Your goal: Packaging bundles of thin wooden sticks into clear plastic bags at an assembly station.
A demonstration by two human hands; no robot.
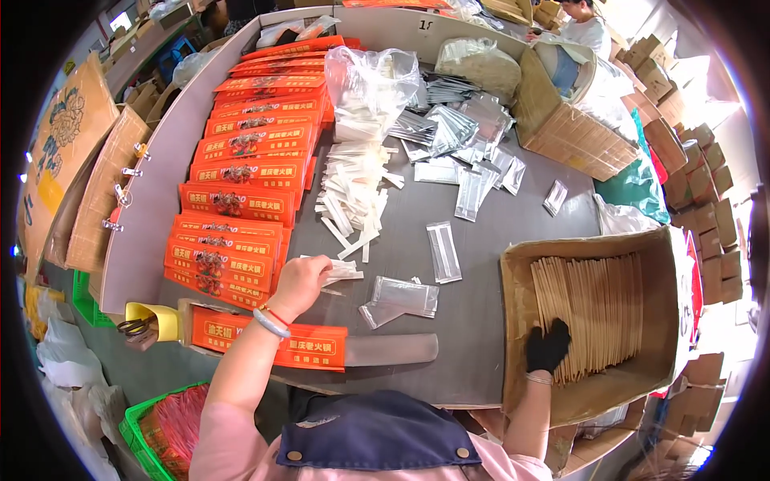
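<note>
My left hand (298, 287), bare with a bracelet at the wrist, has its thumb and fingertips pinched together at the end of some thin white paper packets (345, 272). Below its wrist, red printed paper sleeves (317, 345) lie in a low cardboard holder, beside a grey strip with a rounded end (393, 350). In the cardboard box (513, 276) at the right, my right hand (548, 346), in a black glove, has its fingers bent over the left ends of wooden chopsticks (593, 305). The glove hides part of the grip.
Stacked red sleeves (241, 172) fill the table's left side. More white packets (353, 188) lie beside them under a plastic bag (369, 80). Clear-wrapped packets (473, 128) spread over the middle. Scissors (136, 326) sit in a yellow holder. Another person (585, 32) is at the far right.
</note>
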